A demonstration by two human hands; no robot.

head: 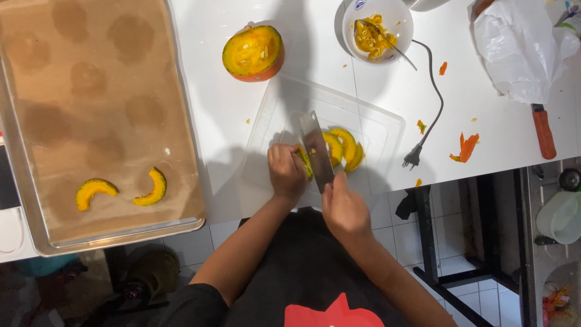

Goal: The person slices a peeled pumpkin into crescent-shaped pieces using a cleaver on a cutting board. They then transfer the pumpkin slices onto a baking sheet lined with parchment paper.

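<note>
White counter (230, 115), clear plastic board (375, 121), steel cleaver (316, 150), curved squash slices (342, 147)

Bright light from overhead washes the white desk (230, 115) almost to glare, and a broad soft shadow of the person falls across its middle toward the far edge. The picture is fairly sharp in the middle. The near floor (72, 290) lies dim and blurred.
</note>
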